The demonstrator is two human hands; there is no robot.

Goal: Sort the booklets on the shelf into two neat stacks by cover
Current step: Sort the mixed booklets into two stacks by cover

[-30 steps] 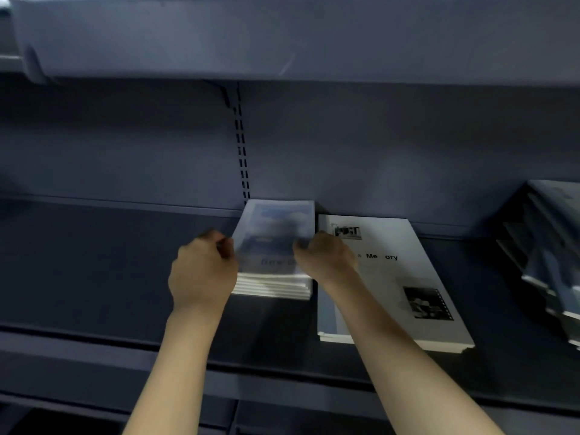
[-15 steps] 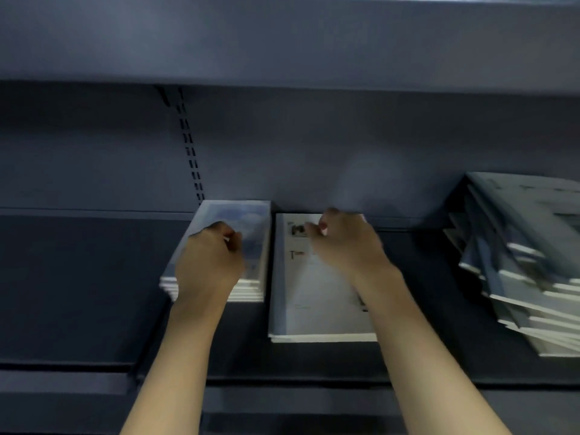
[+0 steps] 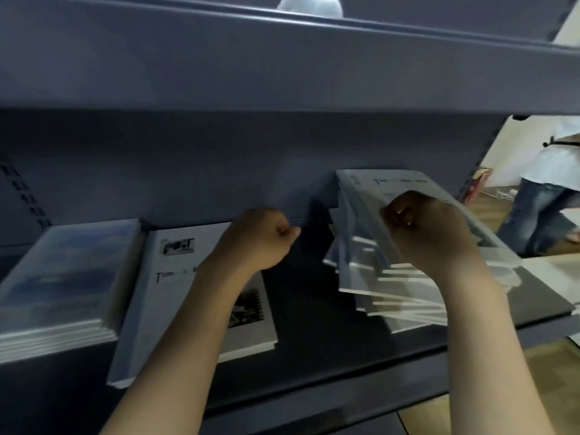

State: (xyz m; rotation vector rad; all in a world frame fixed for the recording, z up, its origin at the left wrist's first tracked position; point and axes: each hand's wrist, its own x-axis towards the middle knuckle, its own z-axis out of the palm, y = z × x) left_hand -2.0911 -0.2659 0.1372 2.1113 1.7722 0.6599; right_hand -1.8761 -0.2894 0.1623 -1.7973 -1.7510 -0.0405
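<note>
A neat stack of blue-cover booklets [image 3: 62,277] lies at the left of the dark shelf [image 3: 314,350]. Beside it rests a white booklet with black photo prints [image 3: 175,271]. At the right sits a messy, fanned pile of booklets [image 3: 376,296]. My right hand [image 3: 430,230] grips the top white-cover booklet [image 3: 370,196] of that pile and tilts it up. My left hand [image 3: 260,240] hovers as a loose fist over the far edge of the white booklet, holding nothing.
The upper shelf board [image 3: 282,58] overhangs close above the hands. The slotted upright [image 3: 22,196] is at the far left. Past the shelf's right end a person in jeans [image 3: 539,208] stands on a wooden floor.
The view swung right. My right hand left the white booklet and took hold of the top booklet of the messy pile. My left hand came off the blue stack and moved right.
</note>
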